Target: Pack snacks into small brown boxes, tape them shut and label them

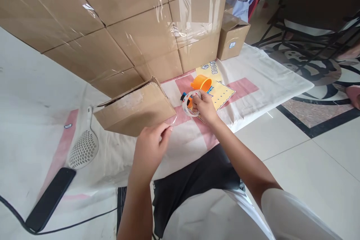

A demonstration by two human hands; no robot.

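Head view
My right hand: fingers closed around the tape roll, holding it just above the cloth.
My left hand: thumb and fingertips pinched on the clear tape strip stretched from the roll.
Small box: tilted, just beside my left hand.
Orange cup: behind the roll, on a yellow card.
Phone: far left, near a perforated scoop.
Stacked cartons: behind everything.
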